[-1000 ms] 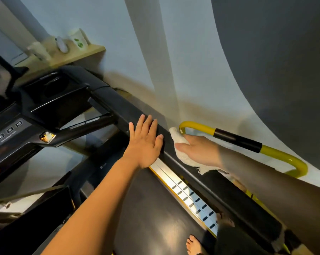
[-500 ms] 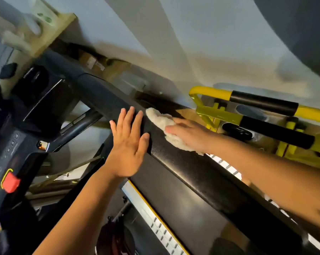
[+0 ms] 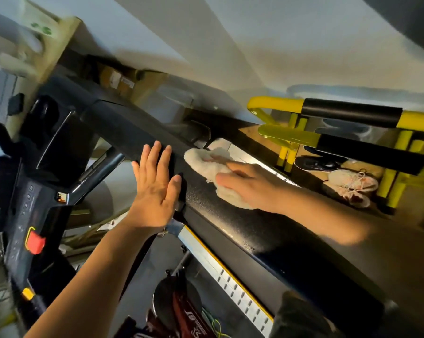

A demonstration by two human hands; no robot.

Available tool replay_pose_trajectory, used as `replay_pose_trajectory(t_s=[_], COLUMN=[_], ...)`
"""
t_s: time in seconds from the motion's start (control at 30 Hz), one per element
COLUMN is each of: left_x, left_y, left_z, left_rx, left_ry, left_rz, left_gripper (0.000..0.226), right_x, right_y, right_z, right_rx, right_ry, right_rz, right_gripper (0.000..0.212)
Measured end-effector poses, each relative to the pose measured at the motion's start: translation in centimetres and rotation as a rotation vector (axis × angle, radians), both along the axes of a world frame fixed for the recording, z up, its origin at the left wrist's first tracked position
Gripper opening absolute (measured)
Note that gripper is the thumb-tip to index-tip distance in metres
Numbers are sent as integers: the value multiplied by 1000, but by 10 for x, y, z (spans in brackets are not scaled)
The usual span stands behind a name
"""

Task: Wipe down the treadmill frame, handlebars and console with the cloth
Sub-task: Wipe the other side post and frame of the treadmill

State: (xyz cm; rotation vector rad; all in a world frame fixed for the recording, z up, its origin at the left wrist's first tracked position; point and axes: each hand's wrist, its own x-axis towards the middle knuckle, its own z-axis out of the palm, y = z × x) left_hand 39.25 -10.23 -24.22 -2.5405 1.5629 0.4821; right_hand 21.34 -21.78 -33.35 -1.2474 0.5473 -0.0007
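So, cloth: a white fluffy cloth [image 3: 213, 172] lies bunched on top of the black speckled treadmill side rail [image 3: 245, 225], about midway along the part in view.
Right hand: the right hand [image 3: 252, 185] lies on the cloth and presses it to the rail, fingers stretched out over it; they are blurred.
Left hand: the left hand [image 3: 154, 191] is spread wide, fingers straight, palm against the rail's inner side just beside the cloth, not touching it.
Treadmill: the dark console [image 3: 30, 203] with its red stop button [image 3: 36, 240] sits at far left; a silver slotted side strip with a yellow edge [image 3: 230, 281] runs below the rail.
Room: beyond the rail stands a yellow metal frame with black foam grips [image 3: 347, 111], and a pair of pale sneakers [image 3: 352, 186] lies on the floor under it. Brown cardboard boxes [image 3: 115, 79] sit against the pale wall [image 3: 230, 32]; a wooden shelf [image 3: 59, 40] is at top left, blurred.
Change: half a second ago both hands and the cloth sat much as now; the sneakers have come into view. A second ago the cloth was at the rail's outer edge, close to the yellow frame.
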Motion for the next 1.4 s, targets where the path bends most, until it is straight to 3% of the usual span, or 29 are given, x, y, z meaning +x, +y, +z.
replay_pose_trajectory(t_s=[0.07,0.1,0.17,0.23,0.3,0.43,0.57,0.6,0.67,0.7,0.83,0.93,1.07,1.2,1.4], left_x=[-2,-2,-4,-4,-2,-6,-12,-13,-14,-14,-17,-17,-17,-15,-16], left_y=[-1,-1,-3,-3,-4,-7,-10,-10,-10,-10,-12,-14,-16,-15,-17], left_z=[4,6,8,10,10,12,15,15,16,15,15,16,15,12,9], left_rx=[39,64,125,179,218,283,284,286,293,292,287,286,332,318,270], left_ry=[-27,-44,-87,-131,-158,-162,-152,-146,-149,-156,-153,-151,-182,-170,-169], left_rz=[1,-7,-26,-39,-45,2,26,33,44,47,50,60,69,68,69], left_gripper=[72,72,73,70,67,66,71,72,71,70,72,76,65,63,61], right_x=[-6,-13,-33,-62,-79,-66,-49,-57,-80,-95,-115,-90,-60,-99,-80], right_y=[-3,-3,1,6,9,9,4,6,15,17,19,13,6,14,16], right_z=[-15,-20,-28,-21,-7,13,-12,-18,-34,-40,-16,14,7,5,38], right_rx=[13,0,-36,-1,-21,-380,-42,4,17,-47,32,-139,-161,-163,-212], right_ry=[65,97,140,27,-36,-75,7,33,-45,-99,-125,-130,10,163,91], right_rz=[34,37,3,7,12,8,-29,-1,9,23,21,37,48,25,14], right_gripper=[64,65,45,30,38,34,8,11,63,77,39,42,27,45,40])
